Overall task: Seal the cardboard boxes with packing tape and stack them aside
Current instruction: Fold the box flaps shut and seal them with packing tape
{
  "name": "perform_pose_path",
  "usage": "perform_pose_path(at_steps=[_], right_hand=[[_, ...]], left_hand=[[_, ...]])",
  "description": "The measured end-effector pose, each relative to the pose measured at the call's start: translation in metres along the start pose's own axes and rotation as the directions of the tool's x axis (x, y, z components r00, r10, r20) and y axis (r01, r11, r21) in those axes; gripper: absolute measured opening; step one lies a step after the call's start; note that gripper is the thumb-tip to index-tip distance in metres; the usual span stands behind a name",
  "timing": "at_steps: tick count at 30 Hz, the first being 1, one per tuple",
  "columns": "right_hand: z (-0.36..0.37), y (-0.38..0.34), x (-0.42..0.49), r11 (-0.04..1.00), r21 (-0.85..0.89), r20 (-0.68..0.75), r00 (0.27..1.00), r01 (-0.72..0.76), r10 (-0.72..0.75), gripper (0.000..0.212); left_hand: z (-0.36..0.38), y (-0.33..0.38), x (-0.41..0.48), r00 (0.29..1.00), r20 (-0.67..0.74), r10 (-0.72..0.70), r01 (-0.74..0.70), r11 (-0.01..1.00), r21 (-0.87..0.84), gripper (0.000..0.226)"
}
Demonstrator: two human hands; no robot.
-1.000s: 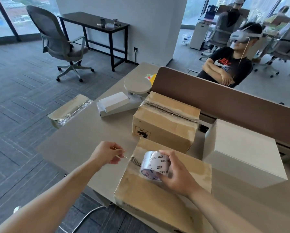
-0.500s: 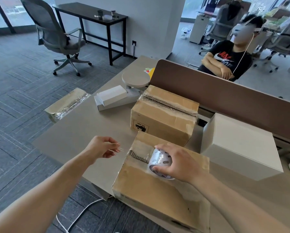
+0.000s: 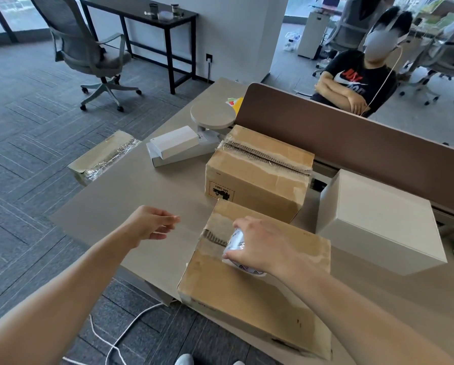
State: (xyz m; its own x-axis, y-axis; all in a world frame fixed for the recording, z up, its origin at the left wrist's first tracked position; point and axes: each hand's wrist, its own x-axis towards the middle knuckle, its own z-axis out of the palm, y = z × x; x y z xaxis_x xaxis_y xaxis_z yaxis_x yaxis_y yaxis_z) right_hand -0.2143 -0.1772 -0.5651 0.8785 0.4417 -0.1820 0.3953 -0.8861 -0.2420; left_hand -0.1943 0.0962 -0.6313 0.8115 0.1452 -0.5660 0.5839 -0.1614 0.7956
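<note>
At lower centre my right hand [image 3: 262,246] grips the tape roll [image 3: 237,239] on top of the nearest cardboard box [image 3: 247,293]. Just left, over the table [image 3: 131,196], my left hand [image 3: 152,223] hovers loosely curled, holding nothing. Beyond, mid-frame, sits a second taped box [image 3: 257,175].

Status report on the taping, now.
Right hand grips tape roll on top of near cardboard box. Left hand open beside it, nothing seen in it. Second cardboard box close behind, white box at right.
</note>
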Motion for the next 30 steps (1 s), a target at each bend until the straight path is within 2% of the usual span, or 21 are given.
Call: perform_pose_path(at_steps=[6,13,18,23,27,30], right_hand=[[0.001,-0.007,0.007,0.999,-0.020,0.027,0.999,-0.026,0.026,0.063],[0.005,-0.010,0.013,0.999,-0.043,0.019,0.999,-0.031,0.032,0.063],[0.008,-0.008,0.014,0.999,-0.037,0.022,0.999,-0.032,0.033,0.067],[0.007,-0.008,0.013,0.999,-0.029,0.020,0.999,-0.025,0.026,0.068],[0.008,-0.008,0.012,1.000,-0.017,0.005,1.000,-0.025,0.025,0.069],[0.008,-0.008,0.012,1.000,-0.011,-0.006,1.000,-0.026,0.026,0.069]], left_hand=[[0.001,-0.014,0.010,1.000,0.002,0.021,-0.021,1.000,0.020,0.020],[0.016,-0.046,0.025,0.998,0.029,-0.062,0.061,0.997,0.045,0.028],[0.039,-0.064,0.027,0.979,0.132,-0.153,0.162,0.985,-0.060,0.041],[0.058,-0.076,0.029,0.958,0.192,-0.213,0.248,0.951,-0.183,0.045],[0.085,-0.078,0.015,0.970,0.107,-0.218,0.243,0.886,-0.395,0.023],[0.098,-0.082,0.010,0.979,-0.012,-0.206,0.188,0.915,-0.357,0.026]])
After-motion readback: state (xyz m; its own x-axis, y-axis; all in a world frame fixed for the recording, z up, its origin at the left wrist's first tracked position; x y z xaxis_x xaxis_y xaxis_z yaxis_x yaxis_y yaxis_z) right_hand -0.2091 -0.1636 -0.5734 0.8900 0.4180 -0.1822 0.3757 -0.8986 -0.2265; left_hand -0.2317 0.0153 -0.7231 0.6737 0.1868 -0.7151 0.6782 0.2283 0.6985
